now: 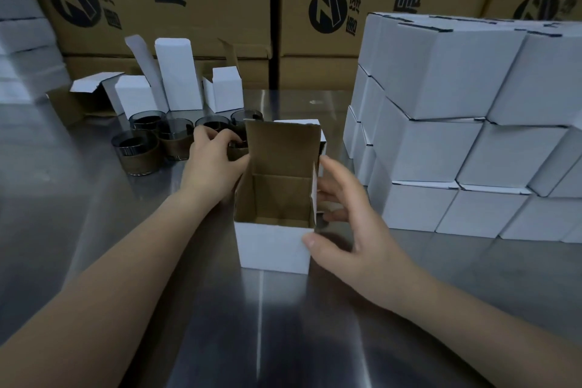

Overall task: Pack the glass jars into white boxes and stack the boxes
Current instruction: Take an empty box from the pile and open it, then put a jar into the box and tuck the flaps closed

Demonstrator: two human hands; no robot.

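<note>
An open white box [271,247] with a brown inside stands empty on the steel table, its lid flap up at the back. My right hand [352,230] holds the box's right side, thumb on the front corner and fingers near the side flap. My left hand [212,161] reaches past the box's left side and grips a dark glass jar [236,147] with a brown band; the box flap partly hides that jar. Several more dark jars [135,151] stand in a cluster to the left of it.
A stack of closed white boxes [456,135] rises at the right. Several open white boxes [179,75] stand behind the jars. Large brown printed cartons [195,0] form a wall at the back. More white boxes [22,41] are piled at the far left.
</note>
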